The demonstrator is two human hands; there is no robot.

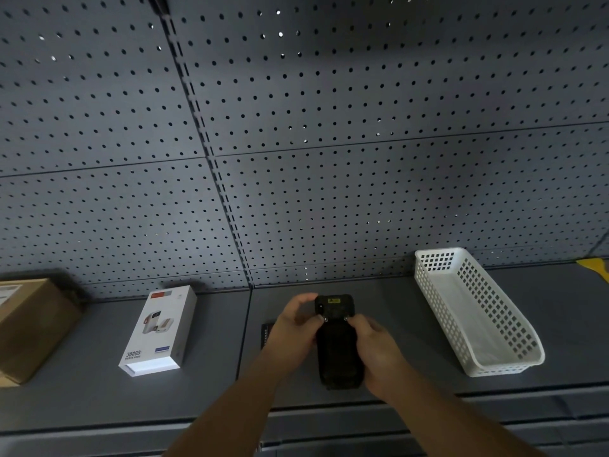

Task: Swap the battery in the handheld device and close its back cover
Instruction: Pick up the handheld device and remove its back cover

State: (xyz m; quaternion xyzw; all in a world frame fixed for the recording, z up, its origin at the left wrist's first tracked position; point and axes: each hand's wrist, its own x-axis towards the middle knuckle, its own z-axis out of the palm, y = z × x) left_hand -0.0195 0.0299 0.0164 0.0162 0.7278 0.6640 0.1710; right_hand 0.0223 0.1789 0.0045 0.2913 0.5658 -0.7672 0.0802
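Observation:
A black handheld device (336, 344) is held back side up over the grey shelf (214, 384), its top end pointing away from me. A small yellow label shows near that top end. My left hand (293, 328) grips the device's left side, thumb near a latch on the back. My right hand (379, 351) holds the right side, its thumb at the other latch. Behind my left hand a flat black object (266, 331) lies on the shelf, mostly hidden; I cannot tell what it is.
A white power bank box (158, 331) lies on the shelf to the left, and a brown cardboard box (29, 328) sits at the far left. A white perforated plastic basket (474, 311) stands to the right. A grey pegboard wall (296, 143) rises behind.

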